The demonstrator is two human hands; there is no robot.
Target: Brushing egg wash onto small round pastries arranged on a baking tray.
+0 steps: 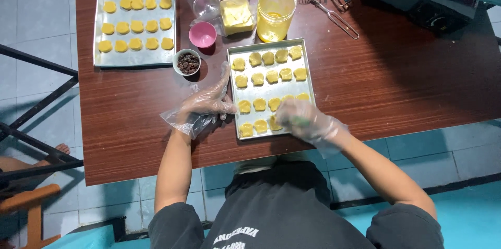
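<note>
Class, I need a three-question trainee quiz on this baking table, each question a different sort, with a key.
1. True or false: both hands wear clear plastic gloves.
2. The small bowl of dark pieces stands: A) on the near tray, B) between the two trays, C) on the floor?
3. Which hand rests at the near tray's edge?

Key
1. True: left hand and right hand are both gloved.
2. B, between near tray and far tray.
3. The left hand.

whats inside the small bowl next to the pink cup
The small bowl holds a heap of small dark brown bits, perhaps raisins or chocolate chips; which one is too small to tell. The heap hides the bowl's bottom.
</note>
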